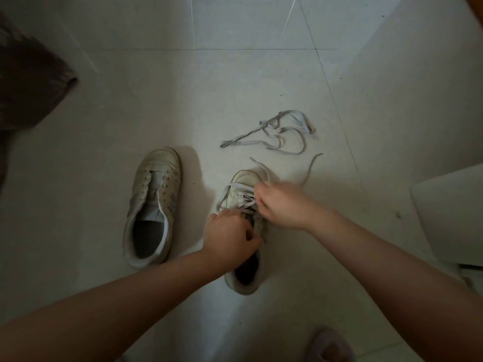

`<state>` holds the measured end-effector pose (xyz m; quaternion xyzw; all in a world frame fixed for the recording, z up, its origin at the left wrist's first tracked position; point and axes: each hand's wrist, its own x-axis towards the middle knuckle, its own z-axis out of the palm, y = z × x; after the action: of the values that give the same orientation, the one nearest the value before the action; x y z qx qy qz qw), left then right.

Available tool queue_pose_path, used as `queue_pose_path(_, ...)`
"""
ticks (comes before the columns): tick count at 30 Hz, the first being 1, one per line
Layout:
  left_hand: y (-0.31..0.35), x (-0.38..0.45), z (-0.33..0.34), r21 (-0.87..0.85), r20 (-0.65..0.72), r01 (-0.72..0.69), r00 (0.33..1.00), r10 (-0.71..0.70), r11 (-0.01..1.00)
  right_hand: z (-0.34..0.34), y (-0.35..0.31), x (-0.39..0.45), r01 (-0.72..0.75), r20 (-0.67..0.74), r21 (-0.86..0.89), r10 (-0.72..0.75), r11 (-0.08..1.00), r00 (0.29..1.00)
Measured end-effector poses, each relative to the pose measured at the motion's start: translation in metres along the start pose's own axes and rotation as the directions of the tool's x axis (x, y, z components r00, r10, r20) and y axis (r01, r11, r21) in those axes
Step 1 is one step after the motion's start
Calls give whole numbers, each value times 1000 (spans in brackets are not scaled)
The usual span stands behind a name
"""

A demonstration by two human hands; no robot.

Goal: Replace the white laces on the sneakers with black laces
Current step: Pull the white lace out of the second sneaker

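Observation:
Two white sneakers stand on the tiled floor. The left sneaker [153, 205] has no lace in its eyelets. The right sneaker [244, 257] still carries a white lace [241, 190], loosened across its upper eyelets, with loose ends trailing past the toe. My left hand [228, 237] grips the right sneaker at its tongue and side. My right hand [281, 205] pinches the lace above the eyelets. A removed white lace [277, 133] lies tangled on the floor beyond the right sneaker. No black lace shows in the view.
A dark brown fuzzy mass [28, 87] fills the upper left. A white boxy object [452, 215] sits at the right edge. A slipper toe [330, 346] shows at the bottom edge. Pale floor tiles [209, 87] stretch ahead.

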<state>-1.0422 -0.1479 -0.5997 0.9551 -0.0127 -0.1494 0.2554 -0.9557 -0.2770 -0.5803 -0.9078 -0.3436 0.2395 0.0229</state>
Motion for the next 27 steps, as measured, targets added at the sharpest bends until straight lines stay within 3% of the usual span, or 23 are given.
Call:
queue_pose_path(3, -3, 0, 0, -3, 19, -20, 1000, 20, 1000, -4, 3, 6, 32, -62, -31, -34, 999, 997)
queue_pose_path(5, -6, 0, 2, -34, 19, -21, 1000, 21, 999, 6, 3, 2, -66, -59, 260, 84, 963, 995)
queue_pose_path(6, -6, 0, 3, -55, 17, -25, 1000, 26, 998, 12, 6, -1, -148, -31, 422, 178, 894, 984)
queue_pose_path(8, -7, 0, 4, -108, 7, -21, 1000, 22, 994, 19, 11, -6, -277, 48, 564, 303, 778, 952)
queue_pose_path(13, -10, 0, 7, -205, -9, 5, 1000, -7, 979, 32, 3, -8, -356, 193, 650, 308, 671, 932)
queue_pose_path(16, -12, -1, 7, -230, 13, 12, 1000, -9, 973, 28, 7, -9, -326, 87, 625, 352, 710, 932)
queue_pose_path(19, -11, 0, 4, -226, 41, 20, 999, -11, 974, 16, 19, -10, -323, -75, 602, 455, 730, 887)
queue_pose_path(22, -9, 2, 4, -173, 49, -5, 999, 14, 985, 17, 17, -10, -298, -163, 524, 437, 798, 885)
queue_pose_path(24, -9, 4, 5, -171, 56, -7, 998, 17, 985, 22, 14, -9, -291, -53, 619, 408, 730, 911)
queue_pose_path(27, -10, 5, 5, -204, 56, -7, 998, 18, 979, 27, 16, -8, -385, 177, 610, 355, 693, 918)
